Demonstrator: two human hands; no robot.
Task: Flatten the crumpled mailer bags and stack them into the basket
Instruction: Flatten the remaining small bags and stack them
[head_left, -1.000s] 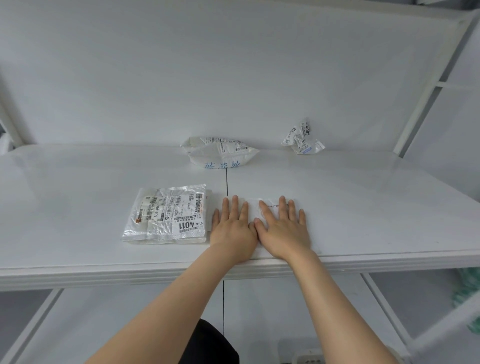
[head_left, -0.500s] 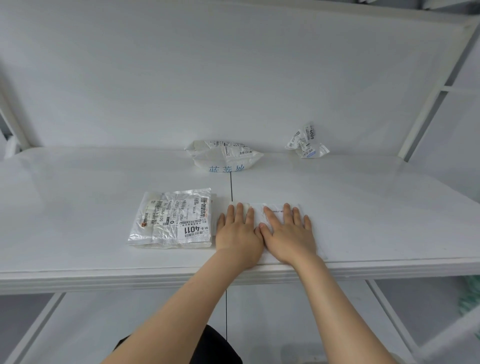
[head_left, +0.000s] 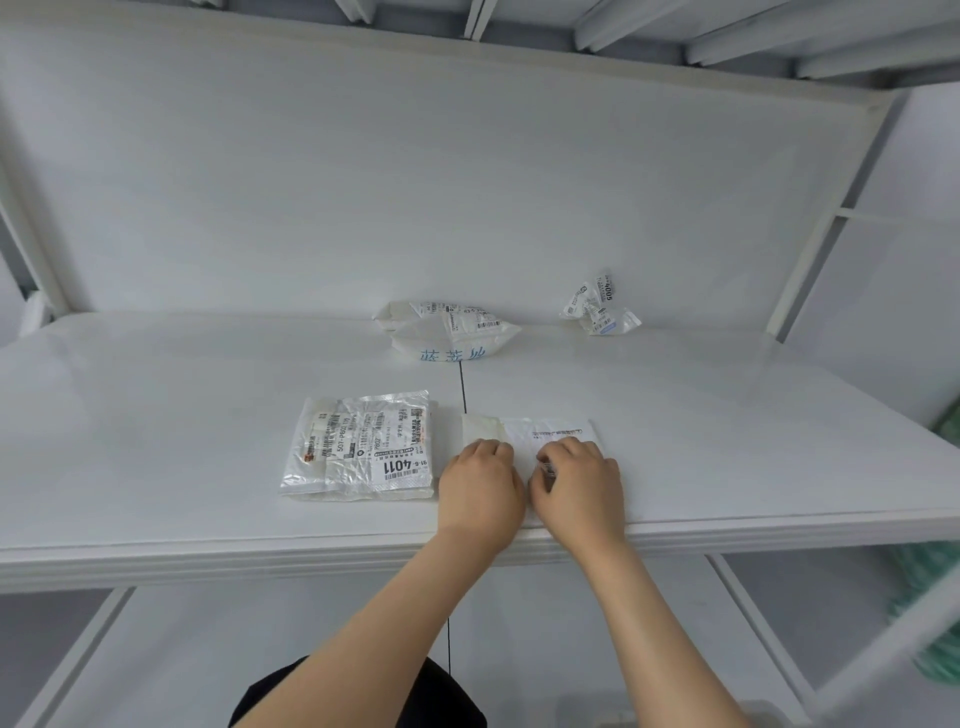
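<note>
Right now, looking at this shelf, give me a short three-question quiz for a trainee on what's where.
1. True or false: the left hand and the right hand both touch the flat white mailer.
2. How many crumpled bags sit at the back of the shelf?
3. The 4011 mailer lies: A) left of the hands, B) right of the hands, C) on top of the hands.
Key: 1 true; 2 two, the larger crumpled bag and the smaller crumpled bag; 3 A.

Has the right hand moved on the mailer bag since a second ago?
Yes. The right hand has curled its fingers back toward the table's near edge, uncovering more of the mailer bag.
</note>
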